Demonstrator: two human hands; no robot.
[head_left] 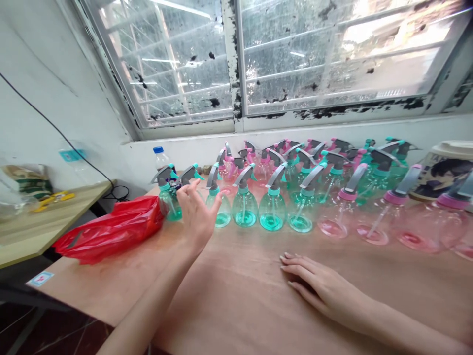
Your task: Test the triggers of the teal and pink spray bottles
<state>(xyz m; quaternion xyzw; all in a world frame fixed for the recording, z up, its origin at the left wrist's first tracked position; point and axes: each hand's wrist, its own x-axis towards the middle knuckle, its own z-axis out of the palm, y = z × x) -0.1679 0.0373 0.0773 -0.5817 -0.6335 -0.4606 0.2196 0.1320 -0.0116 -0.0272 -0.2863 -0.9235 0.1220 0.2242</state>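
Observation:
My left hand (199, 217) is raised at the left end of a row of clear spray bottles, thumb spread away from the fingers. Directly behind it stands a green spray bottle (190, 172), its body mostly hidden by the hand; I cannot tell whether they touch. Another green spray bottle (170, 199) is to the left, and a third green spray bottle (221, 212) shows just right of my thumb. My right hand (318, 283) lies palm down on the wooden table (236, 291), fingers stretched out and holding nothing, in front of the row.
Pink spray bottles (334, 219) continue the front row rightward, with several more green and pink ones behind. A red plastic bag (114, 229) lies at the left. A blue-capped bottle (158, 157) stands by the wall, and a large printed cup (443, 170) at the right back.

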